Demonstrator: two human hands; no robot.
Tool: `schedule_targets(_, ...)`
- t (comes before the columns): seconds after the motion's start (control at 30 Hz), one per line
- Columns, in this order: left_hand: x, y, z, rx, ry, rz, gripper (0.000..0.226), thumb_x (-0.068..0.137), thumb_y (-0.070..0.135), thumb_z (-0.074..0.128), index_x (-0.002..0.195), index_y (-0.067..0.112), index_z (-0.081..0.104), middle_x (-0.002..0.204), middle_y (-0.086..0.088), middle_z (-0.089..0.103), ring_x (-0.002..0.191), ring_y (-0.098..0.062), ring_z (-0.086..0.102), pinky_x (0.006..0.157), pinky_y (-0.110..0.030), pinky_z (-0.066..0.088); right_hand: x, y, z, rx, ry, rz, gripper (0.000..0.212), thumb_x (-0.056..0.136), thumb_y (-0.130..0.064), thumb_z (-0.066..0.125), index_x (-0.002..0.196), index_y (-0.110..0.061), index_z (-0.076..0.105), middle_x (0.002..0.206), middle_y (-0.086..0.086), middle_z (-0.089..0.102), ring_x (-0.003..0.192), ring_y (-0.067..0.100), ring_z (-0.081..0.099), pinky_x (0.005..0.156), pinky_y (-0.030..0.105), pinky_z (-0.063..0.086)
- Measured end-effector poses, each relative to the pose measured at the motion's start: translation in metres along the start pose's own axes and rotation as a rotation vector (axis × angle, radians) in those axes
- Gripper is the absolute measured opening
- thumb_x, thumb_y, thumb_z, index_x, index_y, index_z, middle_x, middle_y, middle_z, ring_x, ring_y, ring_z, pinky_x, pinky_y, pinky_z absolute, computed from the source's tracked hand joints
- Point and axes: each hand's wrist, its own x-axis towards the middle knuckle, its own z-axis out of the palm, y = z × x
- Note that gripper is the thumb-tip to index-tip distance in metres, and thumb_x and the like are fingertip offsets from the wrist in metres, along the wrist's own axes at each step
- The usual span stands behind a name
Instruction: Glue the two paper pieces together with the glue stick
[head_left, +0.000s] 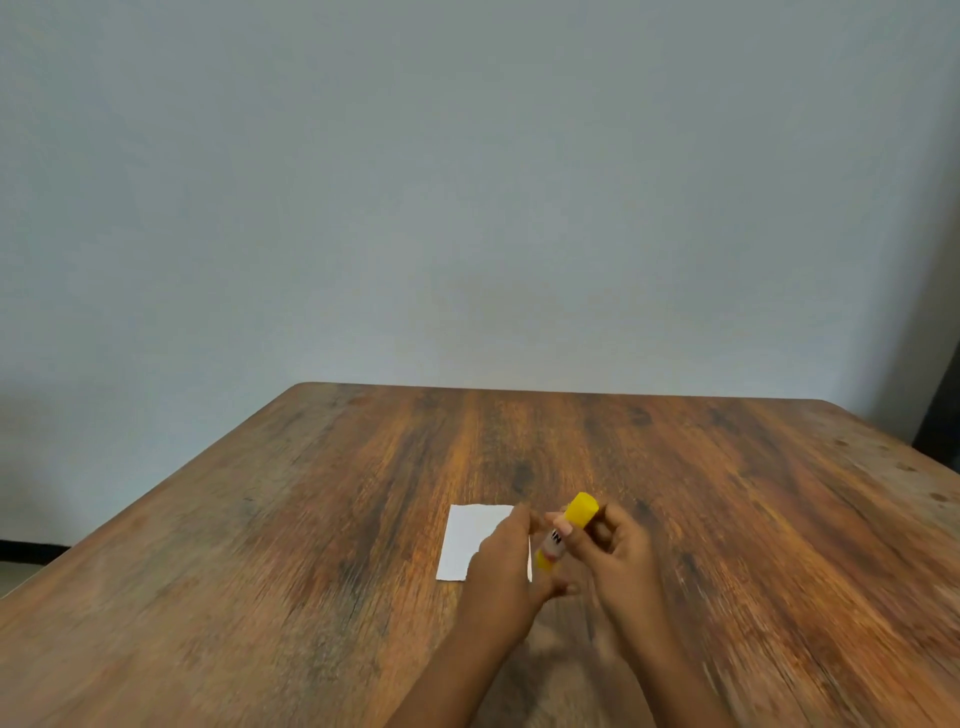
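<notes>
Right fingers: your right hand (618, 556) has its fingers curled around the yellow cap end of the glue stick (566, 530), thumb and forefinger pinched on it.
Left fingers: your left hand (506, 564) has its fingertips closed on the lower body of the stick; blur hides the exact contact.
Glue stick: held between both hands, tilted, cap up and away from you, just above the table.
Paper: one white piece (470, 540) lies flat on the table, directly under and left of your left hand, which covers its near right part. A second piece can't be made out.
Table: wooden top (260, 571), dark grain.
Surroundings: plain grey wall (467, 182) behind the far edge.
</notes>
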Motion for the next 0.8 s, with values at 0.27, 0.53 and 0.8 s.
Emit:
schedule_targets(0.27,0.011,-0.035,0.002,0.631,-0.23,-0.071,0.094,0.075,0.074,0.027,0.145,0.017,-0.001,0.156,-0.009,-0.011,0.143,-0.025,-0.015,0.113,-0.049,-0.015,0.053,0.035,-0.019,-0.458,0.108,0.077,0.019,0.076,-0.015,0.072,0.079,-0.006,0.056,0.073,0.013,0.069,0.056,0.014,0.061,0.052,0.026,0.041)
schedule_targets(0.53,0.018,-0.044,0.007,0.618,-0.223,-0.06,0.115,0.046,0.081,-0.009,0.144,0.02,-0.006,0.155,-0.007,-0.017,0.142,-0.024,-0.019,0.112,-0.044,-0.019,0.054,0.051,-0.019,-0.537,0.095,0.155,0.027,0.074,-0.021,0.074,0.088,-0.012,0.053,0.091,0.012,0.067,0.067,0.013,0.06,0.055,0.027,0.044)
schedule_targets(0.8,0.021,-0.043,0.0,0.646,-0.215,-0.039,0.128,0.032,0.085,-0.03,0.142,0.021,-0.014,0.152,-0.007,-0.024,0.14,-0.027,-0.023,0.109,-0.042,-0.021,0.041,0.024,-0.033,-0.826,-0.168,0.134,0.066,0.09,-0.043,0.046,0.143,-0.015,0.017,0.155,0.012,0.016,0.142,0.027,0.016,0.113,0.044,0.02)
